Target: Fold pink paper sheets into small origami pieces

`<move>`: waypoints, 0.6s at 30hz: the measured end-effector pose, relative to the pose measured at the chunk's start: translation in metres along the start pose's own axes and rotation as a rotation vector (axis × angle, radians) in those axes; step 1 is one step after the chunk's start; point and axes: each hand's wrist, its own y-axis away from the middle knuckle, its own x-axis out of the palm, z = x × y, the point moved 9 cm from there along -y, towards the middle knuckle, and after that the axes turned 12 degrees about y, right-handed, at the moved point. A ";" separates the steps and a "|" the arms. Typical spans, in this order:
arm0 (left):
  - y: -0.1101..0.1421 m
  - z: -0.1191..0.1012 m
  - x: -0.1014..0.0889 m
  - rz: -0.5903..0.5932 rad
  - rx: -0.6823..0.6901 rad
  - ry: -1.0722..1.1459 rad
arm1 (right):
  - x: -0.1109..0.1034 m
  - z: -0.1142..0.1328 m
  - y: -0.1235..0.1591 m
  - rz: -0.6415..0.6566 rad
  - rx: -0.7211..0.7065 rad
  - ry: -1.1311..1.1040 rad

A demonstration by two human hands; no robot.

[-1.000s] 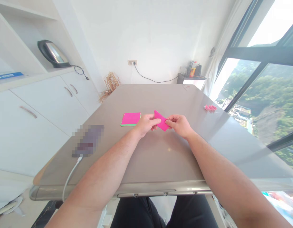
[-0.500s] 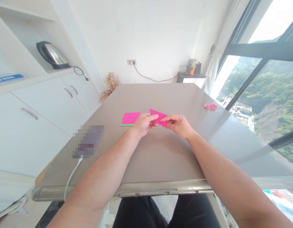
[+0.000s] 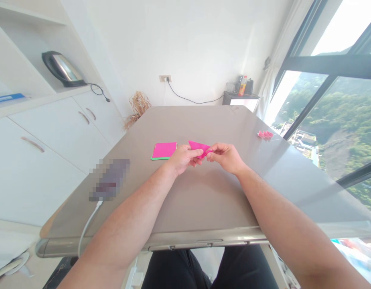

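A folded sheet of bright pink paper (image 3: 197,146) is held between my two hands above the middle of the table. My left hand (image 3: 185,157) pinches its left part, thumb on top and fingers underneath. At the right end my right hand (image 3: 221,154) grips the sheet between thumb and fingers, and the paper there bends up into a curl. Just left of my left hand lies a stack of coloured paper (image 3: 164,150), pink on top with a green edge showing below. My left hand partly overlaps the stack's right side in view.
On the grey table (image 3: 203,196), a blurred-out device (image 3: 111,178) with a white cable (image 3: 88,224) lies at the left. Small crumpled pink pieces (image 3: 265,135) rest near the right edge, by the window. A kettle (image 3: 66,70) stands on the left shelf.
My right hand has shifted its hold and now curls the right end of the pink paper, which lay flatter before. My left hand keeps its pinch. The view has shifted slightly.
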 end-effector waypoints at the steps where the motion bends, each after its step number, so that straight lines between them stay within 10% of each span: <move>1: 0.000 0.000 0.001 0.008 -0.002 -0.016 | 0.000 0.000 0.000 0.000 0.001 0.000; 18: 0.002 -0.002 0.014 0.019 0.079 -0.087 | -0.006 -0.002 -0.001 -0.124 0.078 -0.142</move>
